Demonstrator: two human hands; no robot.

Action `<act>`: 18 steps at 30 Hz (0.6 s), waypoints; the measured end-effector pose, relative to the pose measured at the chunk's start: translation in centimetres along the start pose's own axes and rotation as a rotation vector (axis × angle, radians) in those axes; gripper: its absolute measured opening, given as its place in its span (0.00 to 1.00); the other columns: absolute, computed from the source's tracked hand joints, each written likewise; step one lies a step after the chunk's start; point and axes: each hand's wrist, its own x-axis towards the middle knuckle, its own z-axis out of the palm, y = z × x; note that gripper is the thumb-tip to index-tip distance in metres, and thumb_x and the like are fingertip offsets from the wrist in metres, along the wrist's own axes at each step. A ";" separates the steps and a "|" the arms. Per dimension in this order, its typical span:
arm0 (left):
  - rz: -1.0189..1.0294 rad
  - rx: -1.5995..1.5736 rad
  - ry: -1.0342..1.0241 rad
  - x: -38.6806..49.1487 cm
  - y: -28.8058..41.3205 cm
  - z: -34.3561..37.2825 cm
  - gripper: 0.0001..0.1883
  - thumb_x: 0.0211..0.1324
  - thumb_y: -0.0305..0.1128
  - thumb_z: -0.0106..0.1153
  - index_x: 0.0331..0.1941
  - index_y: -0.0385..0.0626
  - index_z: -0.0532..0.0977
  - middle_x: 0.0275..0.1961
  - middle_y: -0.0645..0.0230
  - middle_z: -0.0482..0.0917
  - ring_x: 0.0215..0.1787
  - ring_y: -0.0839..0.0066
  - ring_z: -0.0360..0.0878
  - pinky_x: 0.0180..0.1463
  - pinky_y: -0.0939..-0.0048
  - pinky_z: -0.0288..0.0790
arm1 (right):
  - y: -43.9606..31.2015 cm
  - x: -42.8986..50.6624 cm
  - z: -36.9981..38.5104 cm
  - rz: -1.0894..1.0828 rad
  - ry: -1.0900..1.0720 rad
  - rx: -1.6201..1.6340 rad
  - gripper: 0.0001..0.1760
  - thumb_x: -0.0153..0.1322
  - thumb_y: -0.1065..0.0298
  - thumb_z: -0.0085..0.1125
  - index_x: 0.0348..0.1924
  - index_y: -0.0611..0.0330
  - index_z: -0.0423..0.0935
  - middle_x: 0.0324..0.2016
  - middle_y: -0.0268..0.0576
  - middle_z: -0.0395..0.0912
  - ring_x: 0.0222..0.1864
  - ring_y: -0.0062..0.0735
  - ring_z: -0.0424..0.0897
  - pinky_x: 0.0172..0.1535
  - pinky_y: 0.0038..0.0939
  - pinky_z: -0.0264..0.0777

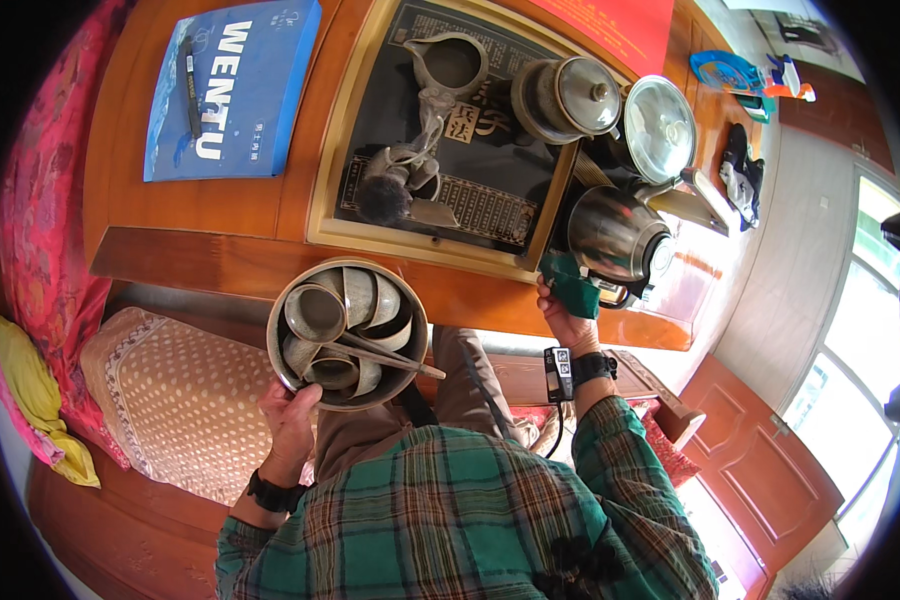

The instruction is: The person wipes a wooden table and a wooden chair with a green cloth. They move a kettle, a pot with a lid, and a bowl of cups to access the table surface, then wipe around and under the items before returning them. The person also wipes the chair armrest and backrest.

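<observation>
My left hand (292,420) grips the rim of a round bowl (273,330) just off the front edge of the wooden table. Inside the bowl lie several speckled ceramic teacups (316,313) and a pair of wooden tongs (382,354). My right hand (570,319) holds a dark green cloth (572,285) at the table's front edge, close below a steel electric kettle (615,231). On the tea tray (330,202) stand a ceramic pitcher (454,64), a lidded ceramic pot (581,97) and a group of tea tools with a dark brush (382,199).
A blue box (232,90) with a black pen (193,86) on it lies at the table's left. A glass-lidded pot (660,129) stands behind the kettle. At the far right are a spray bottle (787,79) and a blue packet (724,71). A cloth-covered bench (187,390) is at the left.
</observation>
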 end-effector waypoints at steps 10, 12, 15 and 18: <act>0.030 0.045 -0.027 -0.3 -0.4 -0.3 0.12 0.46 0.19 0.52 0.39 0.34 0.74 0.37 0.72 0.79 0.37 0.83 0.73 0.44 0.81 0.66 | 0.3 0.8 2.9 -0.105 0.370 -0.167 0.09 0.69 0.75 0.39 0.38 0.54 0.68 0.20 0.37 0.68 0.14 0.22 0.63 0.13 0.19 0.51; 0.032 0.035 -0.031 -0.4 -0.6 -0.4 0.12 0.47 0.19 0.51 0.39 0.34 0.74 0.38 0.71 0.79 0.38 0.83 0.73 0.44 0.80 0.66 | 0.4 1.1 2.9 -0.086 0.375 -0.211 0.09 0.69 0.76 0.39 0.39 0.54 0.68 0.20 0.36 0.68 0.15 0.22 0.63 0.13 0.20 0.51; 0.019 0.002 -0.024 -0.6 -0.8 -0.4 0.13 0.47 0.19 0.51 0.40 0.35 0.74 0.39 0.71 0.79 0.39 0.82 0.73 0.45 0.80 0.67 | 0.7 1.5 2.9 -0.108 0.406 -0.365 0.09 0.70 0.74 0.40 0.40 0.53 0.67 0.22 0.33 0.69 0.16 0.20 0.65 0.12 0.20 0.52; -0.012 -0.034 -0.023 -0.8 -0.9 -0.6 0.14 0.47 0.19 0.51 0.41 0.35 0.74 0.39 0.70 0.79 0.40 0.82 0.74 0.46 0.80 0.67 | 0.8 1.6 3.3 -0.195 0.561 -0.624 0.07 0.71 0.66 0.49 0.42 0.51 0.66 0.24 0.29 0.69 0.18 0.18 0.67 0.12 0.19 0.53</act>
